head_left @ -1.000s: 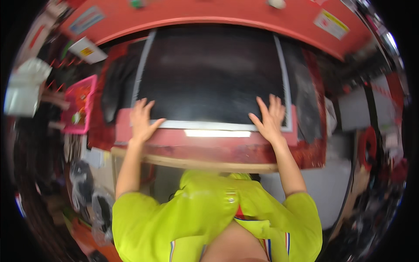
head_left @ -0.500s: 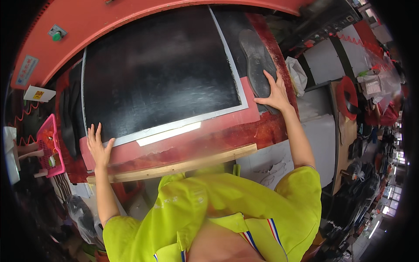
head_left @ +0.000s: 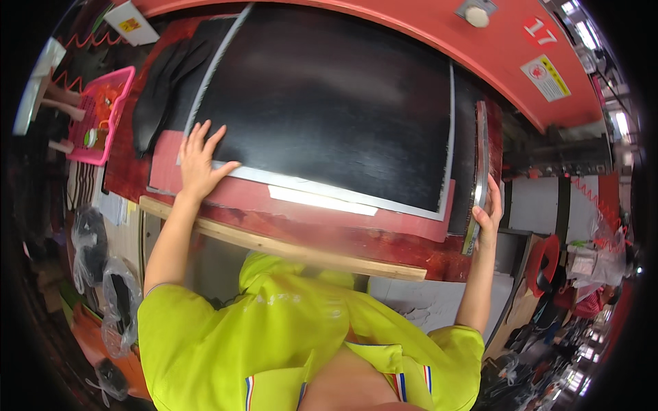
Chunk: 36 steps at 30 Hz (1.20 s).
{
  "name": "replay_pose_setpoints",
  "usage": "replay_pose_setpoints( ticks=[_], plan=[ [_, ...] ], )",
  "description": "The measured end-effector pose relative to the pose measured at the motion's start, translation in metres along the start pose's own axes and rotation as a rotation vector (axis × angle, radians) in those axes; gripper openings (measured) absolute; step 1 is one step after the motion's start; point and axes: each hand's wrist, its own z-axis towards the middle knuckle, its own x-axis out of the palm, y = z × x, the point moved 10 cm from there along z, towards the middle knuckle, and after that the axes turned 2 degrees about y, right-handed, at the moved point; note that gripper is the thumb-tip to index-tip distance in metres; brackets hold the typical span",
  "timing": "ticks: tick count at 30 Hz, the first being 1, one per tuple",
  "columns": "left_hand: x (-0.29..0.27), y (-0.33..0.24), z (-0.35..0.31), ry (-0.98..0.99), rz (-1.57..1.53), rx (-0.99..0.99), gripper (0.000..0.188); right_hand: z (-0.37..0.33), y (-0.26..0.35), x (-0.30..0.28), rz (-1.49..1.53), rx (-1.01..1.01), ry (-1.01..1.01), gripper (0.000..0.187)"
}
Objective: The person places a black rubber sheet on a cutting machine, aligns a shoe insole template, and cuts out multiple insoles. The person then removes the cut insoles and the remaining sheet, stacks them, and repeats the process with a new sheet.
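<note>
Red tabletop (head_left: 129, 168); my left fingers (head_left: 200, 140) splayed on black panel (head_left: 322, 103), right fingers (head_left: 495, 196) gripping on-edge slab (head_left: 482, 151), right edge. Pink basket (head_left: 126, 92) off left edge.

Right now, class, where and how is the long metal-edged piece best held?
Likely by the nearer half of the long metal-edged piece, coming from the right, where the right hand grips it: it appears to stand on edge, long and thin, so it could be pinched across its thickness.

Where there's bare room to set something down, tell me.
Bare: the black sheet inside its pale border, right of the left hand. Crowded: left of that border, where dark pieces lie, and past its right side, where the right hand grips a long narrow piece.
</note>
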Motion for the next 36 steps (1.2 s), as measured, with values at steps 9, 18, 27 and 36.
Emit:
replay_pose_setpoints(
  ticks=[9, 18, 27, 36],
  plan=[
    [-0.008, 0.007, 0.003, -0.028, -0.186, -0.008, 0.077, 0.028, 0.029, 0.273, 0.358, -0.026, 0.148, 0.083],
    [-0.013, 0.058, 0.015, -0.025, -0.647, 0.122, 0.043, 0.073, 0.018, 0.460, 0.021, 0.009, 0.113, 0.081],
    [-0.010, 0.053, 0.018, -0.066, -0.666, 0.034, 0.075, 0.060, -0.003, 0.517, -0.941, -0.101, -0.056, 0.091],
    [0.007, 0.052, 0.030, 0.067, -0.620, -0.003, 0.071, 0.064, 0.002, 0.529, -1.035, -0.216, -0.034, 0.091]
  ],
)
